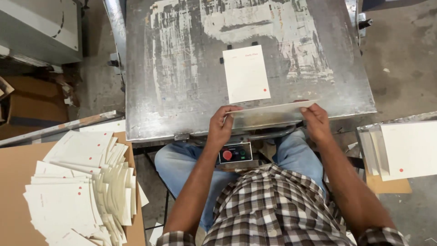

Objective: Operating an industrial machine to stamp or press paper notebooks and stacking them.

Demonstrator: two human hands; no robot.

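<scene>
Left hand (221, 127) and right hand (316, 122), each grip pinching an end of a white card (268, 110), hold it edge-on just below the card lying flat (246, 74) on the steel worktop (182, 68); the step appears to be feeding, so the next move calls for squaring the held card.

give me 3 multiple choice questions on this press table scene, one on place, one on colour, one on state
1. Where does the single white card lie?
A on the metal table
B on the floor
C on the person's lap

2. What colour is the dot on that card?
A blue
B red
C green

3. How is the sheet held?
A by one hand
B by both hands, one at each end
C lying untouched

Answers: 1 A, it rests flat on the plate; 2 B, red dot near its lower corner; 3 B, left hand and right hand grip its ends.
</scene>
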